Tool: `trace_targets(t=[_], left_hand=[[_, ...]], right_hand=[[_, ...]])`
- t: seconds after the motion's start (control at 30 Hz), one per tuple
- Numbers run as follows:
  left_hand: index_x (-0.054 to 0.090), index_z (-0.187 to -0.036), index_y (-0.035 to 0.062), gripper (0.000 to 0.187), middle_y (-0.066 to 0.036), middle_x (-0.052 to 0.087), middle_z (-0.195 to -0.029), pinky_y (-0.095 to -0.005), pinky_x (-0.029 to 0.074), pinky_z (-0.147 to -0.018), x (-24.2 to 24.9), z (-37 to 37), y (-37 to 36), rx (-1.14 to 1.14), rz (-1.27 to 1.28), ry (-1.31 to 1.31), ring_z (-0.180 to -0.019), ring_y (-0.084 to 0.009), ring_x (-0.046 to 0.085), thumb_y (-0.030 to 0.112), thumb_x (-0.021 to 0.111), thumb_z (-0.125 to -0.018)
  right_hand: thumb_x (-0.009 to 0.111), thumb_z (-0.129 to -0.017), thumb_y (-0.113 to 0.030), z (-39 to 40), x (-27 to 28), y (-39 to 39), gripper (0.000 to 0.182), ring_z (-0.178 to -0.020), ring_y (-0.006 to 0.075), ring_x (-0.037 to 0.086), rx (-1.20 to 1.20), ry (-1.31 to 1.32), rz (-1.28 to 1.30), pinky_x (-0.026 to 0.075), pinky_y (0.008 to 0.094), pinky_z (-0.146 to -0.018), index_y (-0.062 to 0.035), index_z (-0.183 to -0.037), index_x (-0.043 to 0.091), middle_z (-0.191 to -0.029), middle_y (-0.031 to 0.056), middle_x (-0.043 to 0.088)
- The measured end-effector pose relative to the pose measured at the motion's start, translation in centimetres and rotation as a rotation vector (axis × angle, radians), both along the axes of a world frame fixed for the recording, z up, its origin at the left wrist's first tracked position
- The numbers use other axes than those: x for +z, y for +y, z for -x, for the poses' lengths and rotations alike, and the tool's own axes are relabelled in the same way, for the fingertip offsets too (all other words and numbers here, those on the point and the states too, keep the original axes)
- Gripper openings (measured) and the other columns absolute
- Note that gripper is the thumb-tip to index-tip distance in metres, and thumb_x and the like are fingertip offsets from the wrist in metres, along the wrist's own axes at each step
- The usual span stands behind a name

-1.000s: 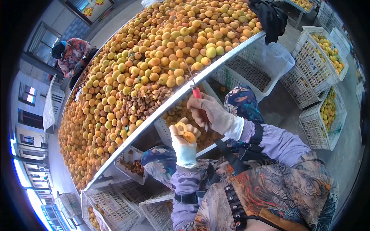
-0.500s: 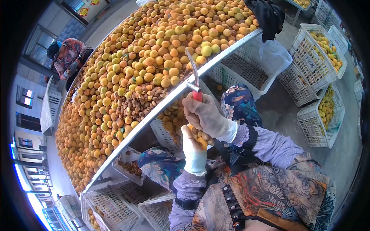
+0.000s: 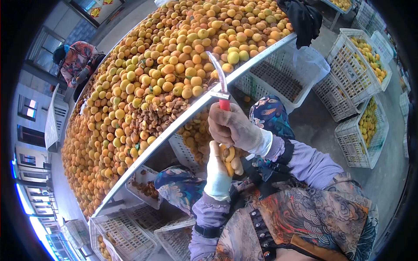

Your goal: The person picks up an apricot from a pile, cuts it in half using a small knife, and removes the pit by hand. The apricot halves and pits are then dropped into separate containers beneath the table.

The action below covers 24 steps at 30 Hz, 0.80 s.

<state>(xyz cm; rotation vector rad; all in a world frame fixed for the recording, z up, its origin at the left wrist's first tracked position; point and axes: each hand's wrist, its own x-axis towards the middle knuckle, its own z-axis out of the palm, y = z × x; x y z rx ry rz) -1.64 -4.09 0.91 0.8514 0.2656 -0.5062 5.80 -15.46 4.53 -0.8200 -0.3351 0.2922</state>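
My right hand [image 3: 235,126], in a pale stained glove, is closed round the red handle [image 3: 224,105] of a curved knife [image 3: 217,69], its blade pointing up over the table's edge. Just below it, my left hand [image 3: 218,167], gloved in white, holds an opened apricot [image 3: 227,157] with its orange flesh showing. Beyond both hands, a heap of apricots [image 3: 174,69] covers the metal-edged table [image 3: 152,155]. Brown pits [image 3: 159,114] lie among the fruit near that edge. Apricot pieces [image 3: 196,139] fill a crate beneath the hands.
Crates of apricots [image 3: 355,74] are stacked at the right. A white crate [image 3: 287,82] stands under the table edge, and more crates [image 3: 126,235] at the lower left. Black cloth [image 3: 302,21] hangs over the table corner. Another person [image 3: 78,63] works across the heap.
The knife and my right hand have moved slightly, and the blade leans more to the left. The apricot in my left hand now shows spread open.
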Motion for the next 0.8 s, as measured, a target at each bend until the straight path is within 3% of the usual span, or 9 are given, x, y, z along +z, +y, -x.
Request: trace_targets(t=[0.07,0.17,0.23,0.37,0.57,0.63,0.8], left_hand=[[0.054,-0.089,0.0068,0.056,-0.005,0.044,-0.054,-0.0293,0.033,-0.043,0.4,0.2,-0.3,-0.026,0.023,0.052,-0.043,-0.0185,0.04,0.058,0.031,-0.093],[0.054,-0.091,0.003,0.058,-0.004,0.041,-0.05,-0.0276,0.032,-0.041,0.7,0.3,-1.0,0.098,-0.15,0.109,-0.042,-0.0167,0.04,0.056,0.031,-0.094],[0.055,-0.092,0.0006,0.059,-0.003,0.042,-0.052,-0.026,0.031,-0.041,-0.6,0.7,-0.1,-0.054,-0.106,0.001,-0.042,-0.0149,0.04,0.054,0.032,-0.094],[0.054,-0.093,0.0003,0.058,-0.003,0.045,-0.056,-0.0251,0.031,-0.042,-0.1,1.2,0.0,-0.136,-0.031,0.034,-0.043,-0.0144,0.04,0.054,0.032,-0.095],[0.052,-0.096,0.0026,0.051,-0.003,0.046,-0.059,-0.0252,0.03,-0.041,-1.1,0.7,-0.2,-0.147,0.133,0.125,-0.045,-0.0139,0.04,0.051,0.036,-0.095],[0.052,-0.095,0.0046,0.046,-0.004,0.046,-0.059,-0.026,0.031,-0.041,-0.1,0.1,-0.3,-0.029,-0.02,0.195,-0.046,-0.0144,0.042,0.049,0.039,-0.095],[0.052,-0.092,0.0062,0.049,-0.005,0.044,-0.054,-0.0263,0.031,-0.04,-0.5,-0.5,-0.2,-0.104,-0.173,0.045,-0.041,-0.0157,0.04,0.053,0.041,-0.093]], right_hand=[[0.055,-0.091,-0.04,0.0,-0.2,-0.3,0.041,-0.035,0.0055,0.034,0.112,-0.044,0.043,0.026,0.0186,-0.033,-0.0105,-0.064,0.046,-0.047,-0.0035,0.038],[0.055,-0.089,-0.044,0.1,-0.5,-0.2,0.043,-0.036,0.0053,0.035,0.19,-0.009,0.038,0.027,0.0182,-0.033,-0.0108,-0.064,0.045,-0.048,-0.0032,0.038],[0.056,-0.088,-0.045,0.0,-0.7,-0.3,0.044,-0.036,0.0051,0.035,0.243,-0.02,0.003,0.027,0.0182,-0.033,-0.0111,-0.064,0.044,-0.048,-0.0032,0.039],[0.056,-0.088,-0.045,-0.1,-1.0,-0.7,0.044,-0.037,0.0049,0.036,0.388,0.021,-0.029,0.027,0.0184,-0.034,-0.0117,-0.064,0.042,-0.049,-0.0033,0.039],[0.056,-0.09,-0.04,-0.3,-2.9,-1.1,0.036,-0.039,0.0054,0.039,0.335,0.002,0.13,0.029,0.0195,-0.035,-0.0096,-0.073,0.048,-0.052,-0.0023,0.044],[0.056,-0.091,-0.038,-0.6,-2.3,-1.4,0.033,-0.042,0.0069,0.042,0.306,0.049,0.144,0.032,0.019,-0.038,-0.0072,-0.079,0.053,-0.057,-0.0012,0.049],[0.06,-0.088,-0.031,-1.5,-0.3,-1.4,0.027,-0.048,0.0075,0.048,0.263,-0.071,0.187,0.037,0.0198,-0.042,-0.005,-0.084,0.055,-0.067,0.0008,0.054]])
